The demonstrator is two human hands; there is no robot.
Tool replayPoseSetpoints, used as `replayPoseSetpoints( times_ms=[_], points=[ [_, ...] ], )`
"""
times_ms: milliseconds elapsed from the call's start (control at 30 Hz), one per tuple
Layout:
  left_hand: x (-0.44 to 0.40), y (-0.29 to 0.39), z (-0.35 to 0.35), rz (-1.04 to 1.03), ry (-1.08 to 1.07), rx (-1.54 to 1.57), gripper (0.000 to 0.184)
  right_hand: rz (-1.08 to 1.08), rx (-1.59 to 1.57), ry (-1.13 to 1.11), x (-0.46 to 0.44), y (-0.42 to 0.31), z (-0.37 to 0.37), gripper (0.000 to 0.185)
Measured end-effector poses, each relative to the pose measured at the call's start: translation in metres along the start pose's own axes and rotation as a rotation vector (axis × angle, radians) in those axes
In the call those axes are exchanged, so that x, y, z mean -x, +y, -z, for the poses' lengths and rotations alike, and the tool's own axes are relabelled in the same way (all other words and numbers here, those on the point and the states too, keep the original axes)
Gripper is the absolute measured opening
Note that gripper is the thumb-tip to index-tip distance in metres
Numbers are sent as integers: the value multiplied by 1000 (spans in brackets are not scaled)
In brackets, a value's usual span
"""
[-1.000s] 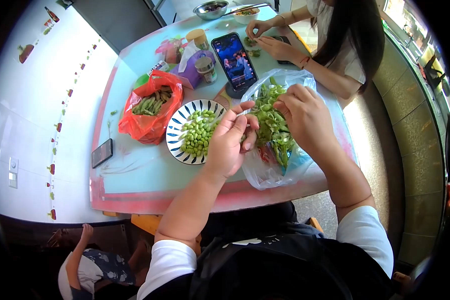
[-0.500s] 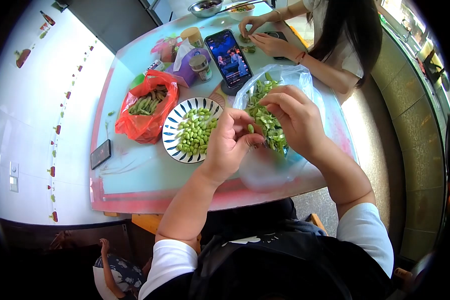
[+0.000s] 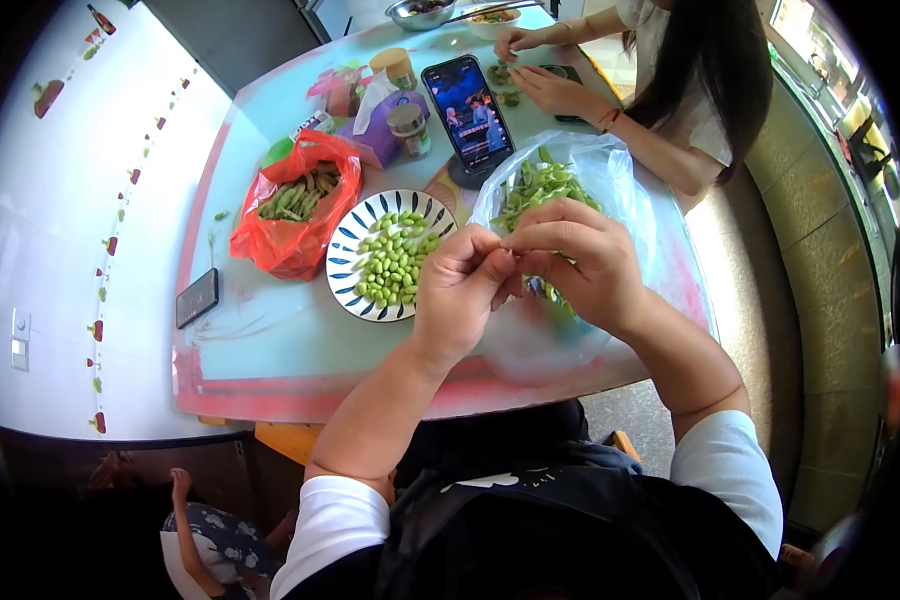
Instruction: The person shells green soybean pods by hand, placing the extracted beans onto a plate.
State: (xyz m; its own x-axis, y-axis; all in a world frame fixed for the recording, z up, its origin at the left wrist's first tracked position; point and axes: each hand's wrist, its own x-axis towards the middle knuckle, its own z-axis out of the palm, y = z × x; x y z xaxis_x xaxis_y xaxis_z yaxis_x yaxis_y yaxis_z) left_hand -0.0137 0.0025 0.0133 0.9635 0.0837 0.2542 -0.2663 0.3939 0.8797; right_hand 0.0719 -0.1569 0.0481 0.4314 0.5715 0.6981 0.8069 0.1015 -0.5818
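My left hand [image 3: 462,292] and my right hand [image 3: 588,262] meet fingertip to fingertip over the near edge of a clear plastic bag [image 3: 610,165]. Both are closed in a pinch, and what lies between the fingers is hidden. Green pods or husks [image 3: 548,185] fill the bag. Left of my left hand, a white plate with dark blue strokes [image 3: 345,262] holds many shelled green beans [image 3: 395,262]. Farther left stands an open red plastic bag [image 3: 288,250] with unshelled pods [image 3: 300,197] inside.
A lit phone [image 3: 468,115] stands upright behind the plate, beside a jar [image 3: 408,130] and a purple tissue box [image 3: 375,140]. Another phone [image 3: 198,299] lies at the left edge. Bowls [image 3: 493,22] are at the back. Across the table, another person's hands [image 3: 550,88] handle something small.
The green bean seen at my left fingertips half a second ago is out of sight. My right hand has moved left and down, and its fingers now touch my left hand's.
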Motion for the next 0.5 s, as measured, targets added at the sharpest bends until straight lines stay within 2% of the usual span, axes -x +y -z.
replayPoseSetpoints(
  times_ms=[33, 133, 233, 333, 500],
  points=[
    [1, 0, 1, 43, -6, 66, 13, -11, -8, 9, 1, 0, -2, 27],
    [1, 5, -10, 58, 70, 5, 23, -22, 0, 42, 2, 1, -6, 25],
    [2, 19, -19, 146, 148, 32, 23, -16, 10, 58, 1, -4, -9, 25],
    [4, 25, -16, 182, 132, 44, 19, -29, 34, 81, -3, -16, -10, 25],
    [14, 24, -6, 149, 103, -36, 19, -16, 22, 93, 2, 1, -23, 27]
  ],
)
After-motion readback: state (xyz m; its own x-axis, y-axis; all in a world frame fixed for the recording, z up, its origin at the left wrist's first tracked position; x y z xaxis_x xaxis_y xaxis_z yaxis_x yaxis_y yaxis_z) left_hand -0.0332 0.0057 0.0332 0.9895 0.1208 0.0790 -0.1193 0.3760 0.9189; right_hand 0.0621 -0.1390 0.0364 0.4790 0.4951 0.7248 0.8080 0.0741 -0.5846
